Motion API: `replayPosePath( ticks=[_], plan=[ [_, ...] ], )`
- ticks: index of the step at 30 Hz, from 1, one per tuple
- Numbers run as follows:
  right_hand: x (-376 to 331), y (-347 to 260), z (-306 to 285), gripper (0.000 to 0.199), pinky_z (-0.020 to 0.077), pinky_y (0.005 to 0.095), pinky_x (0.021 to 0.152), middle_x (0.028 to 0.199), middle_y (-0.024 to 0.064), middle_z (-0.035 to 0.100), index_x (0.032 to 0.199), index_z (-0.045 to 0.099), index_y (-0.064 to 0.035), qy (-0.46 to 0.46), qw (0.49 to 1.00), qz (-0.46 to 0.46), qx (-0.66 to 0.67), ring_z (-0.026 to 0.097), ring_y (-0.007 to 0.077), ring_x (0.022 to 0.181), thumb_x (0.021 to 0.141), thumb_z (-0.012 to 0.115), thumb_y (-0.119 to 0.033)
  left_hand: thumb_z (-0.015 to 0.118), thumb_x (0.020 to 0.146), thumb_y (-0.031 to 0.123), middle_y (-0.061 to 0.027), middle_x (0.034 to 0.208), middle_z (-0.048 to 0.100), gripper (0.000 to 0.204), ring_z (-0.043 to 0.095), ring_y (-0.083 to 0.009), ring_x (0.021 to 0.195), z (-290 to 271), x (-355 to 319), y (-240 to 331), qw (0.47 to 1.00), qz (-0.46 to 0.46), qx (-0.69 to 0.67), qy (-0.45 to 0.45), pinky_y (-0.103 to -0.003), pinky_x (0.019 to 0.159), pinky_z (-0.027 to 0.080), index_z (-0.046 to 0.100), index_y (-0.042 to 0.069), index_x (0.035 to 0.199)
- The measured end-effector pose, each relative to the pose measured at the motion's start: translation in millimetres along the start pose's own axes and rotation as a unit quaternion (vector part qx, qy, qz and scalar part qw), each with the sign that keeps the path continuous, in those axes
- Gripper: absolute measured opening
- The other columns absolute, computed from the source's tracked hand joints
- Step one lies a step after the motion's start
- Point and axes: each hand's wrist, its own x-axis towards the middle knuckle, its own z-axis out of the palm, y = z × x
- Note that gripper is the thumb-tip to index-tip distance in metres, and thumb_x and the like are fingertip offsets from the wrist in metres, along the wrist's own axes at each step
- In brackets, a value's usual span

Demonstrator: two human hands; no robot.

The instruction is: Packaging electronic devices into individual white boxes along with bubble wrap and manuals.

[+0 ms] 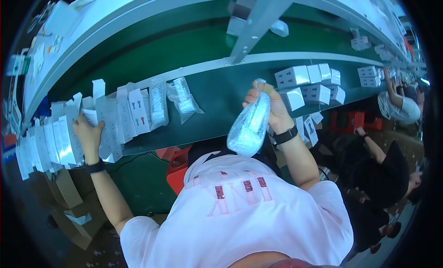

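My right hand point(272, 106), with a dark band on the wrist, is closed around the top of a bubble-wrapped pouch point(250, 127). The pouch hangs in front of my body, above the bench's near edge; what it contains cannot be made out. At the left, my left hand point(87, 135) reaches onto a row of upright white cartons point(110, 125), thumb and fingers apart. Some of these cartons have raised flaps. Two more bubble-wrapped packets, one standing point(158, 102) and one lying point(183, 99), are just right of the row.
White boxes point(295, 76) are stacked on the green bench point(217, 92) at right. A metal post point(251, 32) rises behind it to a shelf. Below are a red stool point(177, 171) and brown cardboard boxes point(69, 189). People point(378, 162) sit further right.
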Motion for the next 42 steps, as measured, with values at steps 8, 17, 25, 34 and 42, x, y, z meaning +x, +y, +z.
replayPosePath(
  ticks=[8,17,25,34,42],
  plan=[
    [-49.4,-41.0,-47.4,0.010,0.0508,0.0430,0.086,0.081,0.0042,0.054,0.091,0.056,-0.0095,0.049,0.995,-0.067,-0.046,0.057,0.0206,0.077,0.092,0.060,-0.019,0.079,0.065,0.019,-0.0188,0.113,0.059,0.078,0.054,-0.0362,0.109,6.6,-68.7,230.2,0.884,0.443,-0.082,-0.127,-0.047,0.093,0.043,0.044,0.001,0.132],
    [-40.1,-68.7,-56.0,0.007,0.0477,0.0483,0.095,0.080,0.0062,0.055,0.092,0.055,-0.0056,0.158,0.970,-0.162,-0.091,0.058,0.0220,0.078,0.092,0.058,-0.012,0.057,0.087,0.019,-0.0118,0.091,0.061,0.027,0.067,-0.0321,0.079,100.6,-82.6,319.9,0.778,0.580,0.236,-0.048,-0.056,0.072,0.052,0.055,0.004,0.110],
    [-26.0,-95.3,6.4,0.006,0.0442,0.0559,0.100,0.081,0.0098,0.056,0.088,0.055,-0.0020,0.118,0.904,-0.386,-0.141,0.059,0.0242,0.081,0.091,0.056,-0.007,0.087,0.060,0.031,-0.0249,0.106,0.060,0.089,0.061,-0.0413,0.096,14.9,-96.8,301.3,0.853,0.457,-0.076,-0.242,-0.045,0.081,0.052,0.038,0.001,0.129],
    [11.0,-68.0,75.2,0.008,0.0544,0.0351,0.067,0.077,0.0062,0.061,0.090,0.055,-0.0043,-0.469,0.865,-0.167,0.065,0.063,0.0177,0.069,0.085,0.060,-0.009,0.087,0.062,0.032,-0.0248,0.110,0.059,0.085,0.063,-0.0348,0.099,11.4,-192.1,294.5,0.835,0.159,-0.498,-0.174,-0.042,0.085,0.050,0.039,-0.001,0.123],
    [-12.9,-11.8,100.9,0.014,0.0514,0.0283,0.077,0.085,0.0051,0.062,0.095,0.058,-0.0070,0.005,0.837,-0.093,-0.540,0.063,0.0143,0.082,0.094,0.057,-0.021,0.077,0.078,0.037,-0.0118,0.112,0.062,0.075,0.061,-0.0178,0.101,33.8,-165.3,279.3,0.494,0.138,-0.703,-0.492,-0.031,0.087,0.048,0.043,-0.001,0.133]
  ],
)
